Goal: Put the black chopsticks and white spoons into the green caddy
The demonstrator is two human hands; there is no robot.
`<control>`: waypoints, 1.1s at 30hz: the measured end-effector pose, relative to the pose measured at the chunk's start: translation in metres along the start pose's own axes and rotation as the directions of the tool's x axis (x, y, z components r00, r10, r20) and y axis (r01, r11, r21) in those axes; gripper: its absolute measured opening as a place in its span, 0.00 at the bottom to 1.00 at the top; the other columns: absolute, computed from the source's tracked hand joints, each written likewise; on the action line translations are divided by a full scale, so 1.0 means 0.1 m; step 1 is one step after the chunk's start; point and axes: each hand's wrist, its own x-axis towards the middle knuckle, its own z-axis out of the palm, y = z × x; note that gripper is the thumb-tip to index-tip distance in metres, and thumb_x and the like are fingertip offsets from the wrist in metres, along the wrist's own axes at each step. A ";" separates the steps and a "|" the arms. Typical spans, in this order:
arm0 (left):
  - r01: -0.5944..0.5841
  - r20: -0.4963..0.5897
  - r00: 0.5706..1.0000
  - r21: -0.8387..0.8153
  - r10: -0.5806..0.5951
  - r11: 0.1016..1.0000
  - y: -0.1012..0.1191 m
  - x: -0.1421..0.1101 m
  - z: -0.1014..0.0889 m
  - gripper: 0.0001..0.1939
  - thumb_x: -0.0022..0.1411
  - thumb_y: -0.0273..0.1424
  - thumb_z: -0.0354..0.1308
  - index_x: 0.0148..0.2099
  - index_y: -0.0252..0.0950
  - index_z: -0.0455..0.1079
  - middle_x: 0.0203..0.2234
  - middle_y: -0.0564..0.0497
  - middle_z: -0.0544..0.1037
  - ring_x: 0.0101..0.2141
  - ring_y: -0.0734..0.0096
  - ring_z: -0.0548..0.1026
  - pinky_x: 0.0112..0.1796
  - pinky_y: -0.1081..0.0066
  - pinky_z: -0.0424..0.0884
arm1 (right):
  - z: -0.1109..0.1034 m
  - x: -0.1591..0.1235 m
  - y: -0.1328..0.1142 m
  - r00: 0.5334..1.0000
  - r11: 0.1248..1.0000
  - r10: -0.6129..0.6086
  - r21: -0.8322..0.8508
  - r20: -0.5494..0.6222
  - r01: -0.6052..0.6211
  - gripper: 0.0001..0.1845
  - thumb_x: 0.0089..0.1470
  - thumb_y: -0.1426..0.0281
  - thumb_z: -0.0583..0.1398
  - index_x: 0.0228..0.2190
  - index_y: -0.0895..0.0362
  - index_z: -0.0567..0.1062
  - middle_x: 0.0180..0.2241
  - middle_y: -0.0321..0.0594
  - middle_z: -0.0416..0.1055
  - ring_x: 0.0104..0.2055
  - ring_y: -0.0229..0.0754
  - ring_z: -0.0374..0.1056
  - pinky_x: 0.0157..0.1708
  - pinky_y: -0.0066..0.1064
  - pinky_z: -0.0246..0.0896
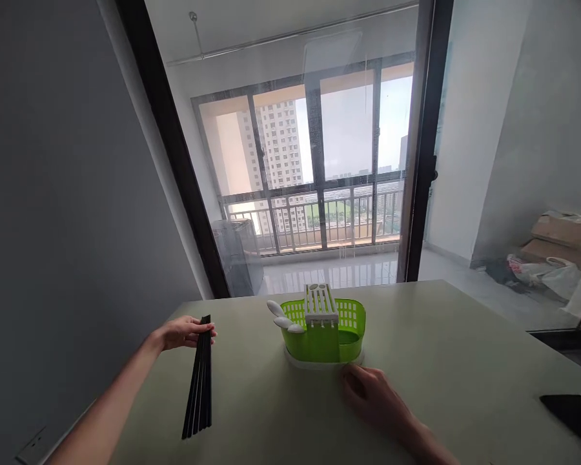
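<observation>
On the left of the table, my left hand (183,331) is closed around the upper end of a bundle of black chopsticks (200,387). Their lower ends fan slightly apart toward me. A green plastic utensil holder (312,343) with a white slotted divider (321,305) and white base stands mid-table. White spoons (283,321) rest at its left side, their bowls sticking out. My right hand (368,391) lies curled on the table at the holder's front right, against or just beside the base. Its fingers are closed, and I see nothing in them.
The pale green table (430,349) ends at its far edge before a dark-framed glass door (421,161). A dark object (574,413) lies at the table's right edge. Cardboard boxes (561,236) and plastic bags (552,278) are on the floor at right. A grey wall (77,194) borders the left.
</observation>
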 end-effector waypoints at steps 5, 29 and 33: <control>0.101 0.109 0.987 0.151 -0.118 0.983 -0.34 0.01 0.16 0.30 0.30 0.50 0.79 0.32 0.34 0.79 0.42 0.37 0.84 0.47 0.45 0.82 0.43 0.65 0.79 | 0.02 -0.02 0.04 1.000 1.000 -0.014 -0.005 -0.007 0.014 0.15 0.64 0.67 0.52 0.26 0.54 0.71 0.21 0.32 0.66 0.22 0.35 0.58 0.26 0.27 0.52; 0.155 -0.118 0.987 0.493 -0.110 0.856 -0.66 0.42 0.28 0.24 0.22 0.37 0.78 0.19 0.38 0.66 0.12 0.49 0.72 0.22 0.44 0.79 0.25 0.45 0.79 | -0.01 -0.05 0.06 0.999 1.000 0.001 0.005 0.036 -0.001 0.15 0.65 0.65 0.52 0.32 0.55 0.76 0.24 0.36 0.73 0.25 0.38 0.64 0.28 0.28 0.56; 0.157 -0.154 0.984 0.483 -0.093 0.862 -0.66 0.39 0.25 0.23 0.23 0.37 0.78 0.17 0.38 0.66 0.11 0.51 0.70 0.20 0.48 0.78 0.23 0.53 0.77 | -0.01 -0.04 0.07 0.998 1.000 0.015 -0.013 0.053 -0.014 0.14 0.65 0.65 0.52 0.33 0.55 0.76 0.24 0.35 0.73 0.25 0.38 0.65 0.29 0.28 0.56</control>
